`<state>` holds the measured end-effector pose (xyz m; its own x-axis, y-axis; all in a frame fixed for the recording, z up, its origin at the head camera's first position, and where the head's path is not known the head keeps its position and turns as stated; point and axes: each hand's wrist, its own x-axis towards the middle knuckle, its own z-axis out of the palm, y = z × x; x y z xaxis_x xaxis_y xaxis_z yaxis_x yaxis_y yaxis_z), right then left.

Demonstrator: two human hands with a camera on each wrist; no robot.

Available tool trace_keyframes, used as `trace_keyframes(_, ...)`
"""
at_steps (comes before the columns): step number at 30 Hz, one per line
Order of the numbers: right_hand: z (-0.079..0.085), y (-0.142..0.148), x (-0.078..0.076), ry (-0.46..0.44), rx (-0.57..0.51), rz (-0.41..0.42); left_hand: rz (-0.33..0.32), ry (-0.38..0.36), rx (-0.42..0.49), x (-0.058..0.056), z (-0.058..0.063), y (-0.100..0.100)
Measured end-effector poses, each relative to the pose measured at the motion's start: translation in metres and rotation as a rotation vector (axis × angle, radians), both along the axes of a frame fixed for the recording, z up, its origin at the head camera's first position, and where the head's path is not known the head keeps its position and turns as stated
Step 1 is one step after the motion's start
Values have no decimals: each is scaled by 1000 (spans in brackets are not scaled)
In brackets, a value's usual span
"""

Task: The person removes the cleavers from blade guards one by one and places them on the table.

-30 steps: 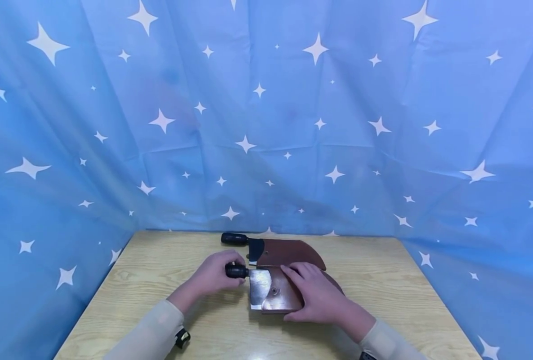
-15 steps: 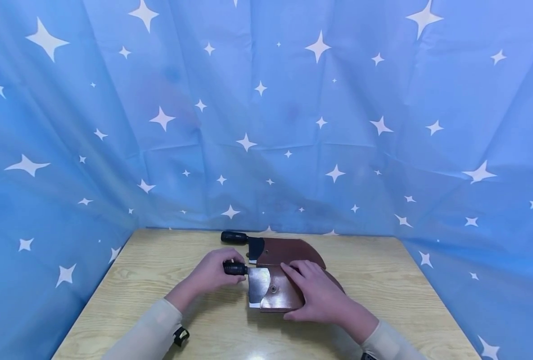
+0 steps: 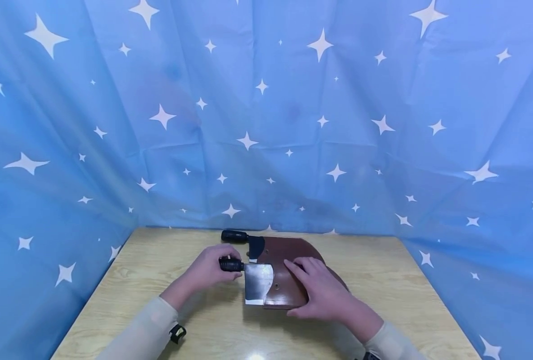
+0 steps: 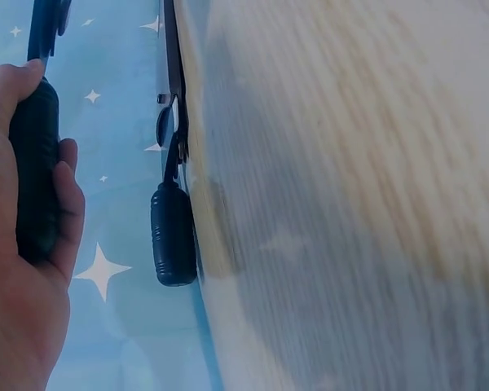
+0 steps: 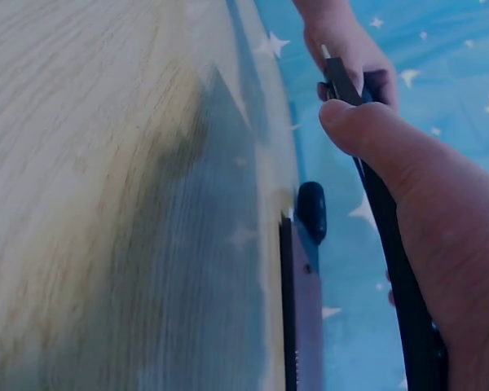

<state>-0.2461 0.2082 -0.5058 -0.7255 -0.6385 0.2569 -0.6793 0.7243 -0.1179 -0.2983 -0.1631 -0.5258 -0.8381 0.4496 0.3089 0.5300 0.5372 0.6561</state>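
Around the black handle [image 3: 230, 264] of a cleaver [image 3: 257, 282], my left hand [image 3: 209, 267] curls its fingers; the left wrist view shows the same grip [image 4: 37, 171] from the side. A wide bare strip of blade shows between the handle and the brown leather sheath [image 3: 286, 292] covering the rest. My right hand [image 3: 327, 295] holds this sheath, thumb on the near side and fingers across its upper face. In the right wrist view the sheath [image 5: 399, 285] appears edge-on, raised above the table. The blade tip stays hidden inside it.
A second cleaver, with a black handle [image 3: 234, 236] and brown sheath [image 3: 293, 245], lies at the table's back edge, partly behind the held one. The wooden table [image 3: 158, 255] meets a blue curtain [image 3: 266, 115] with white stars at the back.
The cleaver has shifted slightly left and away from me with my left hand, and a wider strip of bare blade shows outside the sheath. My right hand keeps its hold on the sheath.
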Motion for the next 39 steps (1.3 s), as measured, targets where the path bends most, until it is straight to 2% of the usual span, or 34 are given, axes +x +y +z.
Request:
trace_keyframes(6, 4, 0, 0, -4, 14, 15, -13, 24, -16, -1, 2, -1)
trace_keyframes(11, 6, -1, 1, -29, 2, 13, 2, 68, -58, 1, 5, -1)
trace_keyframes(15, 9, -1, 1, -33, 2, 9, 15, 72, -71, 2, 7, 1)
trace_keyframes(19, 10, -1, 1, -16, 24, 9, 19, 64, -69, 3, 8, 2)
trace_keyframes(24, 12, -1, 3, -30, 5, 16, 14, 92, -60, 3, 9, 2)
trace_keyframes(39, 12, -2, 4, -25, 16, 8, 22, 109, -48, 2, 6, 0)
